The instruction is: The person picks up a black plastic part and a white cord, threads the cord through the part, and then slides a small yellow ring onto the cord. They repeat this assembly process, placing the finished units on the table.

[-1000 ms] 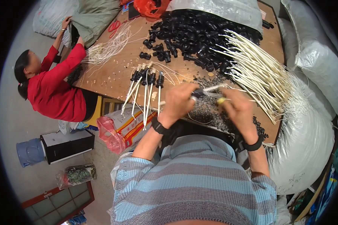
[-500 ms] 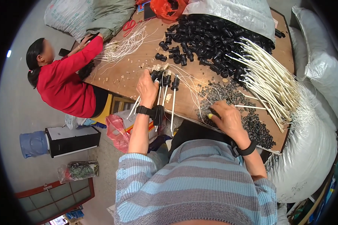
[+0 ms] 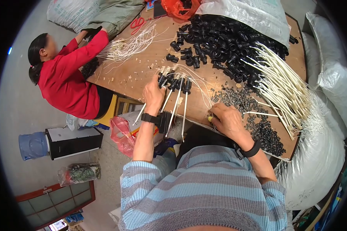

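Observation:
At the table's near edge, my left hand [image 3: 154, 94] is closed around a black plastic socket-like fitting [image 3: 162, 79]. Beside it lie several similar fittings [image 3: 187, 85], with white sleeved leads [image 3: 184, 115] hanging over the edge. Thin white wires [image 3: 198, 86] loop from their far ends toward my right hand [image 3: 228, 120]. That hand has its thumb and fingers pinched together, the thumb wearing a yellow tip cover [image 3: 210, 119]. What sits in the pinch is too small to make out. Small dark plastic pieces [image 3: 264, 133] are scattered just right of this hand.
Black fittings [image 3: 227, 42] are heaped at the back under a white sack [image 3: 246, 15]. A bundle of white sleeved leads [image 3: 283, 88] lies on the right. On the left, a co-worker in red [image 3: 67, 77] sits near loose white wires [image 3: 133, 46] and red scissors [image 3: 137, 25].
My right hand has moved left off the small dark pieces, toward the looped wires, and its fingers have drawn together. My left hand stays at the fittings. The whole view has shifted slightly.

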The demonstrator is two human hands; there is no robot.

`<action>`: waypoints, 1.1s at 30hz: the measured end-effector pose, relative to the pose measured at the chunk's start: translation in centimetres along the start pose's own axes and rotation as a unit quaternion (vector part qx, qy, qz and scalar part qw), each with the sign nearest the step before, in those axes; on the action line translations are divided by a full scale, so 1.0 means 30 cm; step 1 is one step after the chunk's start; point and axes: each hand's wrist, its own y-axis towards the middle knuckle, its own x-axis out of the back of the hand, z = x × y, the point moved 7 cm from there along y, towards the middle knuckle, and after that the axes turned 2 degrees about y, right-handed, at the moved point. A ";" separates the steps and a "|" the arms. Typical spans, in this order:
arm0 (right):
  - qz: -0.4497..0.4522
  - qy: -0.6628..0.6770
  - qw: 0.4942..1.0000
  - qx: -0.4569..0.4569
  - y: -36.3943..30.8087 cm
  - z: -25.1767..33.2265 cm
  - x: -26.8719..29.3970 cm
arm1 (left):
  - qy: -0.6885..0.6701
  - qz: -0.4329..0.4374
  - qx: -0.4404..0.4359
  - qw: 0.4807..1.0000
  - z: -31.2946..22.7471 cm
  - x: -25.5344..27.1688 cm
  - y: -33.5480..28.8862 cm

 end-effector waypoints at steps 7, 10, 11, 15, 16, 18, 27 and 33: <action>-0.023 0.037 0.999 0.025 0.038 0.013 -0.031 | -0.072 0.051 0.055 0.995 0.055 0.043 -0.081; -0.021 0.049 0.999 -0.002 0.095 0.032 -0.044 | -0.102 0.024 0.053 0.993 0.062 0.049 -0.072; -0.035 0.081 0.996 -0.025 0.114 0.025 -0.050 | -0.132 0.017 0.067 0.989 0.057 0.070 -0.048; -0.022 0.119 0.985 -0.124 0.189 -0.004 -0.126 | -0.137 -0.033 0.056 0.988 0.128 0.064 0.066; -0.024 0.119 0.985 -0.123 0.205 0.002 -0.145 | -0.135 -0.039 0.050 0.989 0.177 0.039 0.084; -0.033 0.130 0.975 -0.176 0.226 -0.019 -0.186 | -0.123 0.006 0.034 0.992 0.244 -0.039 0.095; 0.015 0.143 0.966 -0.214 0.388 -0.023 -0.352 | -0.166 0.065 -0.061 0.982 0.283 -0.081 0.085; -0.016 0.058 0.978 -0.199 0.397 -0.039 -0.229 | -0.046 -0.057 -0.053 0.996 0.261 0.051 0.048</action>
